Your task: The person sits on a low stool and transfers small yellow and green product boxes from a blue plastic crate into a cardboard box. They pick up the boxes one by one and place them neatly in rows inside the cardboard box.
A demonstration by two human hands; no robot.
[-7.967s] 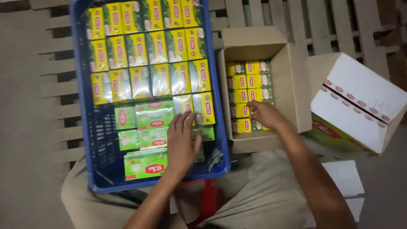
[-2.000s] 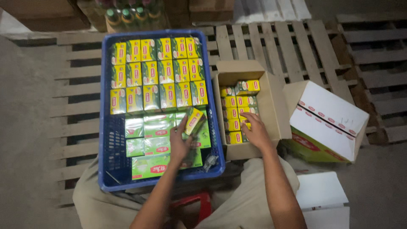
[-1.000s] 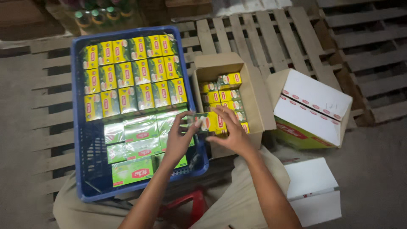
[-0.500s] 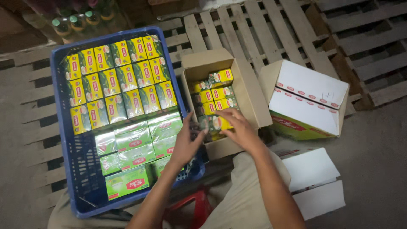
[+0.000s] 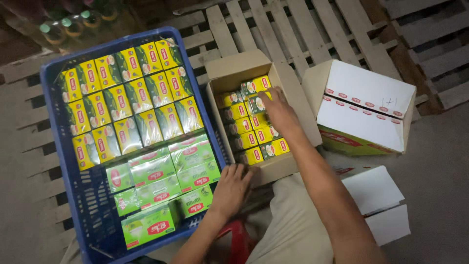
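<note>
A blue plastic crate (image 5: pixel 57 155) lies on a wooden pallet, with rows of yellow packets (image 5: pixel 128 100) at its far end and green packets (image 5: pixel 166 178) at its near end. Beside it stands an open brown carton (image 5: pixel 293 104) holding several small yellow packets (image 5: pixel 254 142). My right hand (image 5: pixel 277 111) reaches into the carton and rests on a yellow packet near its far end. My left hand (image 5: pixel 230 188) lies flat on the crate's near right corner, next to the carton's front, holding nothing.
A white and yellow printed carton (image 5: pixel 364 110) stands right of the brown one. A flat white box (image 5: pixel 380 203) lies on the floor near my right knee. Green-capped bottles (image 5: pixel 67 25) stand beyond the crate. A red stool (image 5: pixel 239 242) shows between my legs. Pallet slats (image 5: pixel 298 34) stretch beyond.
My right hand has moved from the carton's near side, where both hands met over a packet, to its far end. My left hand has dropped onto the crate's corner.
</note>
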